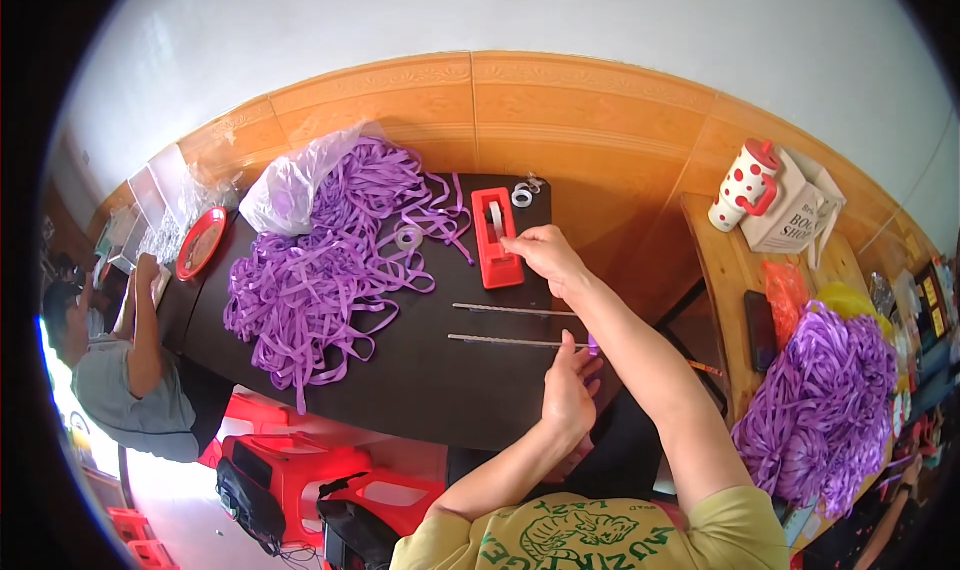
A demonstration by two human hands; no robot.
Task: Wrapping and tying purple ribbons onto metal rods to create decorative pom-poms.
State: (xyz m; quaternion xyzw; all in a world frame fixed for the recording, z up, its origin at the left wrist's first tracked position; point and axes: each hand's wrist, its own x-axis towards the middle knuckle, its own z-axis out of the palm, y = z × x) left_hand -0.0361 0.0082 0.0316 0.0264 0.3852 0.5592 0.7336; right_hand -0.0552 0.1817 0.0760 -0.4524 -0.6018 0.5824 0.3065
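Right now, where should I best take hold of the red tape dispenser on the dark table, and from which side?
Take the red tape dispenser across its long flanks, coming from above. It lies narrow and long, flat on the dark table; its near end is taken by the right hand, so probably grip the far half.

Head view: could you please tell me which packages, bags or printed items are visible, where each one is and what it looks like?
Clear plastic bag: far left of the dark table, crumpled, beside purple ribbon.
Printed tote bag: wooden side table on the right, cream with dark lettering, behind a red-dotted white jug.
Framed pictures: far right edge, small, too blurred to describe.
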